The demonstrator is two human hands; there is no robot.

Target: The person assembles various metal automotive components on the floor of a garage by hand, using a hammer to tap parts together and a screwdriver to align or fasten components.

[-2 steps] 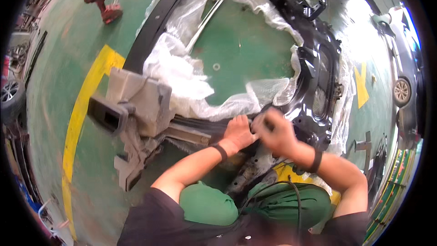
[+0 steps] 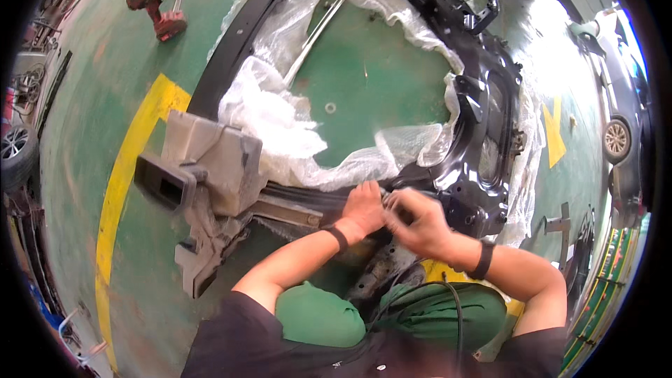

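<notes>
Both my hands are over the near bar of a black metal car frame (image 2: 467, 161). My left hand (image 2: 364, 208) is closed at this bar, fingertips by the bubble wrap (image 2: 392, 148); what it grips is hidden. Just right of it, my right hand (image 2: 418, 220) is curled, slightly blurred, thumb and fingers close together. Whatever it may hold cannot be made out. A dusty grey plastic duct box (image 2: 217, 157) sits at the bar's left end. Under my hands lies a worn metal rail (image 2: 381, 266), and a black cable (image 2: 458, 308) loops over my green trousers.
A red and black cordless power tool (image 2: 157, 10) stands on the green floor at far left, beside metal tools. A long metal rod (image 2: 322, 31) lies inside the frame, near a small washer (image 2: 330, 108). At right are a metal bracket (image 2: 558, 225) and a parked car (image 2: 623, 112).
My right hand has moved slightly down and left, closer to my left hand. The left hand stays at the bar.
</notes>
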